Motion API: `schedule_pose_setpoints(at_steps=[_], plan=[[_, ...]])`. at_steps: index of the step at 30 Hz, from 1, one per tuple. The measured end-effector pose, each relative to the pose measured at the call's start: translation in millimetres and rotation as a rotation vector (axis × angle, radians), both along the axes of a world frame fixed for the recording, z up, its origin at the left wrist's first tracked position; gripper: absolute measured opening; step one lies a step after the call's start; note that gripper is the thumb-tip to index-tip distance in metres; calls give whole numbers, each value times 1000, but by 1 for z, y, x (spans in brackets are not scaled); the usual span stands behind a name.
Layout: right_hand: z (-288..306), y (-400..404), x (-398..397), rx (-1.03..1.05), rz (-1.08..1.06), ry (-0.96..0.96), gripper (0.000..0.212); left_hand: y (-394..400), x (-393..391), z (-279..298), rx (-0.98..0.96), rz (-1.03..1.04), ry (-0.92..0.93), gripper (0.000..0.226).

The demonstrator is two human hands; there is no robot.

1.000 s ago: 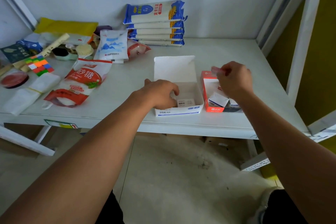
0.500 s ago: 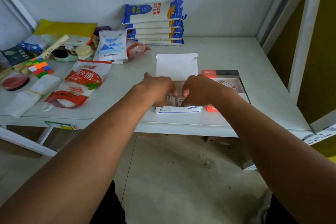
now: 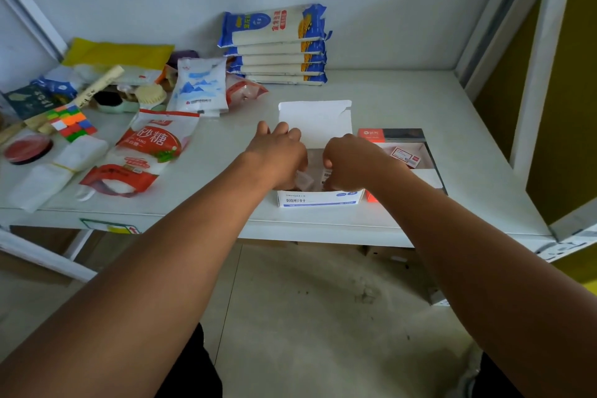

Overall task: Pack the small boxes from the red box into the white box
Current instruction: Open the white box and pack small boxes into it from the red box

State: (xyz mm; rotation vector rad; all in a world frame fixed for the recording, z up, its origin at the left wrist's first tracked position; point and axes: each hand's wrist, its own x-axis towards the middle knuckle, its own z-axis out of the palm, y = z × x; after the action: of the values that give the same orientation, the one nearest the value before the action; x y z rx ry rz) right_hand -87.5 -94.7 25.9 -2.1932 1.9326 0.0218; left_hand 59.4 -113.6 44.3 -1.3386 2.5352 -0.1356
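Seen from a head camera, two bare arms reach forward over a pale surface [image 3: 403, 100]. Both hands dip into an open white box [image 3: 318, 199] that sits near the front edge, its lid flap standing up behind them. The left hand [image 3: 277, 155] curls over the box's left side with fingers bent down inside; whether it holds anything cannot be told. The right hand [image 3: 350, 160] is bent at the knuckles, fingertips pressed down on a small box [image 3: 327, 176] inside the white box, though the grip itself is hidden. Touching the white box's right side lies the open red box [image 3: 371, 136], with one small red-and-white box [image 3: 402, 155] visible in its far end. To the left rest a bag of sugar [image 3: 145, 152], a colourful puzzle cube [image 3: 72, 121] and other packets. At the back stands a stack of noodle packs [image 3: 277, 45].
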Motion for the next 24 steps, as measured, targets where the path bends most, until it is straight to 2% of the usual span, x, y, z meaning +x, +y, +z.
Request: schedule_pose_setpoints(at_steps=[3, 6, 11, 14, 21, 24], plan=[[-3, 0, -3, -14, -11, 14, 34, -3, 1, -12, -107, 4, 59, 34], [-4, 0, -6, -21, -18, 15, 35, -4, 6, -18, -130, 41, 130, 40], [-3, 4, -4, -114, -13, 15, 39, -5, 10, -22, 4, 178, 272, 50], [-6, 5, -4, -125, -25, 10, 39, -4, 11, -25, 92, 234, 387, 49], [-9, 6, -4, -176, -57, 12, 37, -4, 11, -24, 27, 212, 397, 47], [-10, 6, -1, -223, -82, 12, 29, -5, 11, -25, -16, 173, 421, 43]])
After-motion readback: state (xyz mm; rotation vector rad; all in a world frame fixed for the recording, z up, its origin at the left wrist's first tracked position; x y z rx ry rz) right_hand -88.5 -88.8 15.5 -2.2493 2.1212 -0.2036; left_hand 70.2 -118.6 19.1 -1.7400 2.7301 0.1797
